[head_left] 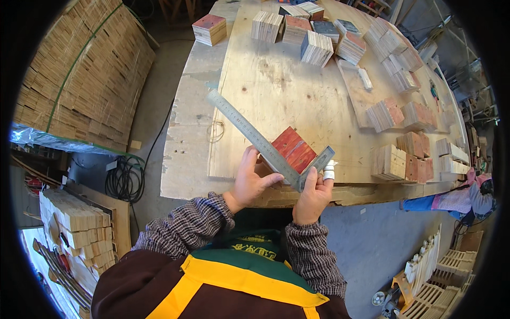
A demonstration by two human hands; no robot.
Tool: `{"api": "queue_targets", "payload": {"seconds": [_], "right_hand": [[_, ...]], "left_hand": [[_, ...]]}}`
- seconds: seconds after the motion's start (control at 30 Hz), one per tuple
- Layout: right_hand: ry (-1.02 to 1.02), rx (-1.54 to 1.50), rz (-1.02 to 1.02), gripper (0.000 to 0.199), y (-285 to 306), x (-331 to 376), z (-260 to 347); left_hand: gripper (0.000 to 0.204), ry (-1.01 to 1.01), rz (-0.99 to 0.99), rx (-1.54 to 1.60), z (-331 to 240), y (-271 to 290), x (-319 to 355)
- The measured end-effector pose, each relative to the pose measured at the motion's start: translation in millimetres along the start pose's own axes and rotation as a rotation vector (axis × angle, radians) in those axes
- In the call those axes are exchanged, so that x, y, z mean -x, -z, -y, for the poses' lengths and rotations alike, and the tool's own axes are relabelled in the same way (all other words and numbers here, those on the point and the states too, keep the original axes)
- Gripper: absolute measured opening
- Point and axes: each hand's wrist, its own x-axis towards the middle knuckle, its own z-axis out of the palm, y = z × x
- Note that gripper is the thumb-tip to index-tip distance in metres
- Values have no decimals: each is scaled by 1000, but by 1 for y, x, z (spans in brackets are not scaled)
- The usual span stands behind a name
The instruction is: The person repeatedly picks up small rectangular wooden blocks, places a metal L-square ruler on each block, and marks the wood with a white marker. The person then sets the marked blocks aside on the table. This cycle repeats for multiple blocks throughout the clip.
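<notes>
The red-faced, squarish wooden block [294, 145] sits in the inner angle of a flat grey steel L-square [245, 128], right by the near edge of the broad pale plywood tabletop [265, 95]; bare board opens beyond and leftward. I can't tell whether the block touches the wood. The person's left hand [247, 179] closes thumb and fingers about the block's lower left side, beside the long blade; the right hand [312, 201], white tape [329, 170] around one finger, pinches the square near its corner. The block's face is streaked with darker red. To the right, pale layered-wood blocks with reddish faces [389, 162] line the table.
</notes>
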Motion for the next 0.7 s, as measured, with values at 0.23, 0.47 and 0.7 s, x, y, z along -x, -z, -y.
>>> {"api": "queue_targets", "payload": {"seconds": [0.23, 0.47, 0.7], "right_hand": [[26, 7, 6, 32, -3, -1, -4], [-5, 55, 12, 36, -4, -2, 1], [0, 103, 26, 30, -3, -2, 7]], "left_hand": [[73, 163, 3, 409, -2, -7, -1], [71, 142, 22, 273, 1, -2, -6], [72, 222, 89, 477, 3, 2, -10]]}}
